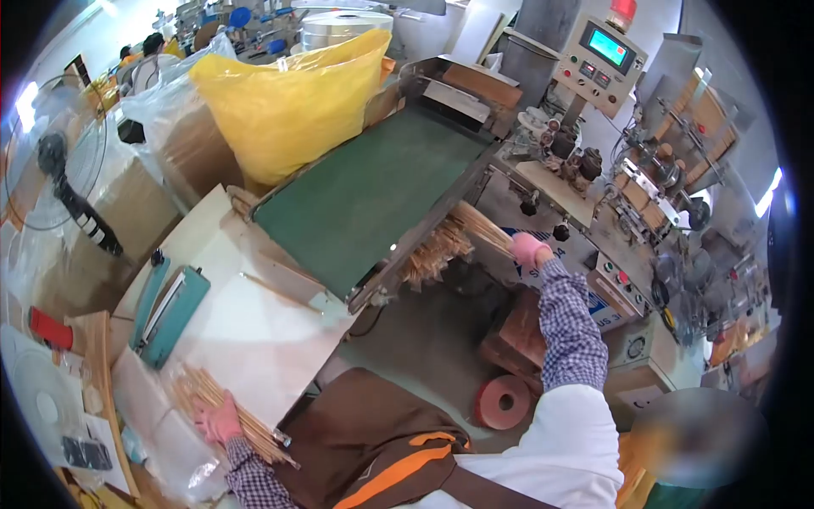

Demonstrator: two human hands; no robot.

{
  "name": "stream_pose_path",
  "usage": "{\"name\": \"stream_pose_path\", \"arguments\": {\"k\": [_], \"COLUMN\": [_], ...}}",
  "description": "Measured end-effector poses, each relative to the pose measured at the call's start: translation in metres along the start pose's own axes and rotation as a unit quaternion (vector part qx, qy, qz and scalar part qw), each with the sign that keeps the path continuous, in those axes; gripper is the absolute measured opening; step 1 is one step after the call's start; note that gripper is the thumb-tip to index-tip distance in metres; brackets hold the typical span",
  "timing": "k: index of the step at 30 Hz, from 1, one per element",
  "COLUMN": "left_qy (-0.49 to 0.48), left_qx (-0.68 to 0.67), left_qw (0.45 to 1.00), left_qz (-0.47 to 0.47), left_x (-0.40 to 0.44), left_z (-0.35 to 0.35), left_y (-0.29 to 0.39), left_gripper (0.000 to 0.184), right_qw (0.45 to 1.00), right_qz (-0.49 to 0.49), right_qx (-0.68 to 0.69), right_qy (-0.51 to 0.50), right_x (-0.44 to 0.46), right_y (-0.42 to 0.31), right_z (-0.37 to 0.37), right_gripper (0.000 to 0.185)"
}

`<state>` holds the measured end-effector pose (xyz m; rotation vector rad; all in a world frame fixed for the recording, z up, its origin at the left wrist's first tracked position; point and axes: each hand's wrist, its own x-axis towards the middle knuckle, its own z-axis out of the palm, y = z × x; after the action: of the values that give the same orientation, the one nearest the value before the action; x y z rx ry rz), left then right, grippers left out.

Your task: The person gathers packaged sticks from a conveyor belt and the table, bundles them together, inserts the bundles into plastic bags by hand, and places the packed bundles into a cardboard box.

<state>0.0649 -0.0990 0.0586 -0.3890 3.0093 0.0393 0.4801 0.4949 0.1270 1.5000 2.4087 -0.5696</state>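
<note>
My left hand [218, 417], in a pink glove, lies on a bundle of thin wooden sticks [242, 414] at the lower left, beside clear plastic bags [165, 424]. Out to the right, my right hand [529, 249], also gloved in pink, is closed on the end of another bundle of sticks [482, 225]. That bundle reaches back toward a pile of wrapped sticks [437, 250] under the edge of the green conveyor belt [373, 191]. The fingertips of both hands are partly hidden.
A teal sealer [174, 314] stands on the white table [254, 348]. Behind the belt is a yellow bag [292, 110]. Machinery with a control panel [600, 64] fills the right side. A red roll [502, 402] lies below. People [151, 64] are far back left.
</note>
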Motion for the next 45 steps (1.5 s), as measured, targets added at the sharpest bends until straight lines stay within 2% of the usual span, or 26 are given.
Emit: {"name": "stream_pose_path", "arguments": {"k": [1,2,3,5,6,7,9,11,12,13,14,15,16,17,18,20,21,24,27,30,31,34,37,44,45], "left_qy": [-0.006,-0.012,-0.016,-0.027,-0.025,-0.024,-0.042,-0.033,-0.034,-0.036,-0.04,-0.034,-0.033,-0.028,-0.025,-0.021,-0.021,-0.019,-0.01,-0.004,-0.006,0.0,-0.011,-0.022,-0.021], "left_qx": [-0.001,-0.001,-0.002,-0.025,-0.031,-0.036,-0.011,-0.008,-0.01,-0.012,-0.014,-0.018,-0.027,-0.031,-0.033,-0.032,-0.029,-0.02,-0.015,-0.006,-0.007,-0.011,-0.017,-0.014,-0.015], "left_qw": [1.0,1.0,1.0,0.999,0.999,0.999,0.999,0.999,0.999,0.999,0.999,0.999,0.999,0.999,0.999,0.999,0.999,0.999,1.0,1.0,1.0,1.0,1.0,1.0,1.0], "left_qz": [0.003,0.005,0.004,0.012,0.025,0.03,0.015,0.011,0.005,0.006,0.01,0.014,0.012,0.014,0.015,0.019,0.02,0.022,0.018,0.013,0.012,0.013,0.014,0.006,0.004], "left_x": [-0.004,-0.008,-0.01,-0.006,-0.002,0.0,-0.002,0.005,0.003,0.001,0.0,0.001,0.005,0.006,0.008,0.01,0.011,0.014,0.016,0.018,0.019,0.019,0.02,0.02,0.02], "left_z": [-0.005,-0.009,-0.014,-0.01,-0.007,-0.004,-0.012,-0.003,-0.009,-0.013,-0.015,-0.013,-0.008,-0.005,-0.002,0.001,0.0,0.002,0.007,0.007,0.007,0.008,0.003,0.001,0.001], "left_y": [0.003,0.004,0.002,-0.005,-0.007,-0.01,-0.008,-0.012,-0.013,-0.012,-0.011,-0.012,-0.015,-0.015,-0.015,-0.015,-0.015,-0.014,-0.011,-0.011,-0.01,-0.008,-0.009,-0.007,-0.006], "left_gripper": [0.094,0.094,0.094,0.094,0.094,0.095,0.096,0.096,0.096,0.096,0.096,0.095,0.094,0.094,0.093,0.092,0.092,0.092,0.092,0.091,0.091,0.092,0.093,0.093,0.093], "right_qw": [0.997,0.956,0.862,0.761,0.682,0.646,0.595,0.637,0.654,0.753,0.757,0.792,0.76,0.846,0.917,0.951,0.959,0.964,0.951,0.95,0.943,0.885,0.888,0.917,0.909], "right_qz": [0.014,0.059,0.101,0.063,0.046,0.032,-0.058,-0.092,-0.069,-0.056,-0.079,-0.093,-0.145,-0.288,-0.238,-0.241,-0.247,-0.254,-0.287,-0.31,-0.329,-0.434,-0.446,-0.357,-0.378], "right_qx": [0.056,0.284,0.497,0.645,0.729,0.762,0.801,0.764,0.753,0.653,0.634,0.584,0.59,0.446,0.307,0.189,0.139,0.043,-0.077,-0.032,0.016,0.139,0.104,-0.019,-0.008], "right_qy": [-0.046,-0.036,-0.027,-0.01,-0.023,-0.033,-0.01,-0.034,-0.023,-0.051,-0.135,-0.152,-0.232,-0.057,-0.093,-0.034,0.001,-0.066,-0.082,0.008,0.039,0.096,0.048,0.177,0.174], "right_x": [-0.014,-0.035,-0.061,-0.111,-0.138,-0.164,-0.196,-0.225,-0.227,-0.232,-0.225,-0.21,-0.159,-0.136,-0.122,-0.092,-0.08,-0.084,-0.083,-0.072,-0.072,-0.057,-0.069,-0.097,-0.103], "right_y": [0.013,0.019,0.02,0.019,0.003,-0.013,-0.054,-0.128,-0.156,-0.191,-0.229,-0.266,-0.314,-0.344,-0.384,-0.424,-0.438,-0.461,-0.46,-0.454,-0.457,-0.474,-0.503,-0.519,-0.517], "right_z": [0.009,0.021,0.033,0.056,0.059,0.063,0.075,0.079,0.093,0.096,0.105,0.129,0.203,0.244,0.255,0.288,0.302,0.259,0.213,0.198,0.198,0.228,0.262,0.306,0.308], "right_gripper": [0.024,0.02,0.018,0.018,0.019,0.021,0.016,0.014,0.011,0.013,0.014,0.015,0.021,0.03,0.036,0.04,0.041,0.041,0.037,0.033,0.025,0.021,0.017,0.026,0.028]}}
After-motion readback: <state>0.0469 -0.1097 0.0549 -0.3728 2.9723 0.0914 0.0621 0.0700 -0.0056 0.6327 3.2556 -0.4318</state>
